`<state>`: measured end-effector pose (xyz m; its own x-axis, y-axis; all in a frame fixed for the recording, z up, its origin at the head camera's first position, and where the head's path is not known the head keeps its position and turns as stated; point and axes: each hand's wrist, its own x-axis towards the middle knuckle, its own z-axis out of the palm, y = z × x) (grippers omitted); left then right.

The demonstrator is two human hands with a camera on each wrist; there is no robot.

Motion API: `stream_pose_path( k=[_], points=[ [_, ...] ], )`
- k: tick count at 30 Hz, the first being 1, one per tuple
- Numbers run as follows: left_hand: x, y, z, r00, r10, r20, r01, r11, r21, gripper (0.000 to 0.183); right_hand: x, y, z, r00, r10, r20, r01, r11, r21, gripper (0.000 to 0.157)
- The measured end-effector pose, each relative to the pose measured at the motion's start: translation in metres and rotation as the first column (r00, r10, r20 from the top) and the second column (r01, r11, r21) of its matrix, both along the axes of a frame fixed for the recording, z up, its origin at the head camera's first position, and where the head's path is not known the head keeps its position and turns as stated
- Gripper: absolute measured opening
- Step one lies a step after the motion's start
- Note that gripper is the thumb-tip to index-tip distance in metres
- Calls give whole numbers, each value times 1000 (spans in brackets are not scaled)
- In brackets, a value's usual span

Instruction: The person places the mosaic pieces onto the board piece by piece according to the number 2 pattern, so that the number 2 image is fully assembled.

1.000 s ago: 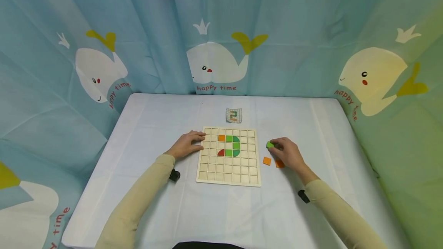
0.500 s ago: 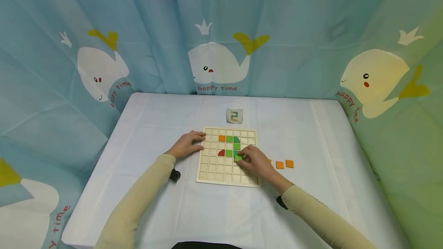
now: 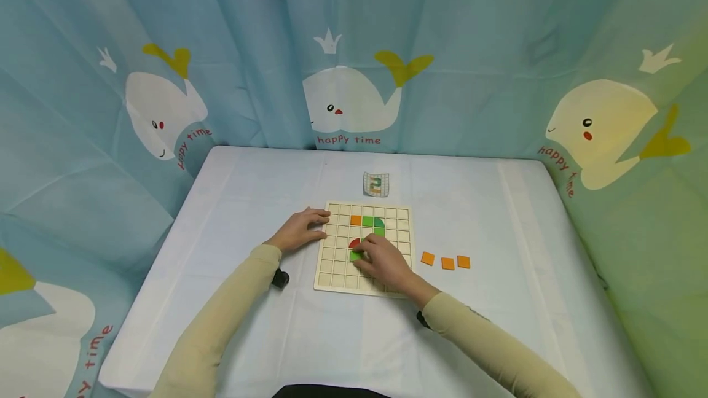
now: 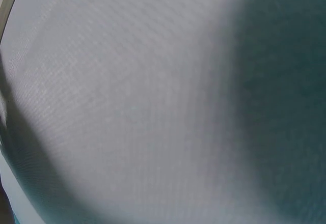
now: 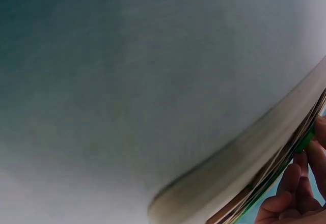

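A square wooden grid board (image 3: 335, 274) lies on the white table. My left hand (image 3: 298, 230) rests at its left edge, fingers straight and touching the rim. Over the board's middle, my right hand (image 3: 384, 261) pinches a green square tile (image 3: 354, 256) just below a red quarter-round tile (image 3: 354, 243). An orange tile (image 3: 356, 220), a green tile (image 3: 367, 221) and a dark green quarter-round tile (image 3: 378, 222) form a row in the grid, with another green tile (image 3: 379, 232) under its right end. My right hand hides the tiles right of the red one.
To the right of the board lie three orange tiles: one nearest the board (image 3: 428, 258), a middle one (image 3: 448, 263) and a far one (image 3: 463, 261). Behind the board is a small pattern card (image 3: 376, 184). A whale-print curtain (image 3: 464, 109) surrounds the table.
My right hand has carried the green square tile from the table at right, leftward across the board to below the red tile. My left hand has stayed at the board's edge.
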<state>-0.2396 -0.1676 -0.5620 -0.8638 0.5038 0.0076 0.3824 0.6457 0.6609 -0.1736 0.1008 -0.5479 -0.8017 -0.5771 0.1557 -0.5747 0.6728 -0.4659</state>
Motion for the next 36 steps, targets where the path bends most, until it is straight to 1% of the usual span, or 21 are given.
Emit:
stream_pose_path(
  k=[5, 11, 16, 19, 22, 24, 27, 31, 34, 36],
  points=[
    [0, -1, -1, 1000, -8, -8, 8, 1000, 11, 44, 1, -4, 1, 1000, 5, 9, -5, 999, -39, 22],
    [0, -1, -3, 1000, -14, -5, 14, 1000, 24, 44, 1, -5, 0, 1000, 2, -3, -2, 1000, -14, 23],
    [0, -2, -4, 1000, -8, -5, 8, 1000, 16, 45, 0, -6, 0, 1000, -5, -16, 5, 1000, -10, 21],
    [1, -1, -2, 1000, -7, -8, 7, 1000, 20, 45, -1, -5, 1, 999, -30, 15, 30, 999, -16, 21],
    [1, 0, 0, 1000, -7, -9, 8, 1000, 23, 44, -2, 0, 4, 996, -60, 63, 64, 996, -54, 20],
    [2, 0, 0, 1000, -7, -9, 7, 1000, 24, 45, -4, 7, 6, 994, -73, 76, 80, 992, -98, 21],
    [2, 1, 1, 1000, 0, -7, 0, 1000, 18, 45, -8, 24, 8, 993, -90, 71, 101, 979, -176, 25],
    [2, 1, 0, 1000, 7, -6, -7, 1000, 8, 44, -13, 55, 12, 983, -166, 75, 180, 954, -241, 31],
    [1, 1, -2, 1000, 5, -13, -5, 1000, 13, 44, -15, 81, 14, 966, -248, 77, 259, 931, -256, 33],
    [1, 1, -2, 1000, 5, -14, -5, 1000, 18, 43, -15, 97, 16, 956, -284, 72, 293, 924, -247, 34]
  ],
)
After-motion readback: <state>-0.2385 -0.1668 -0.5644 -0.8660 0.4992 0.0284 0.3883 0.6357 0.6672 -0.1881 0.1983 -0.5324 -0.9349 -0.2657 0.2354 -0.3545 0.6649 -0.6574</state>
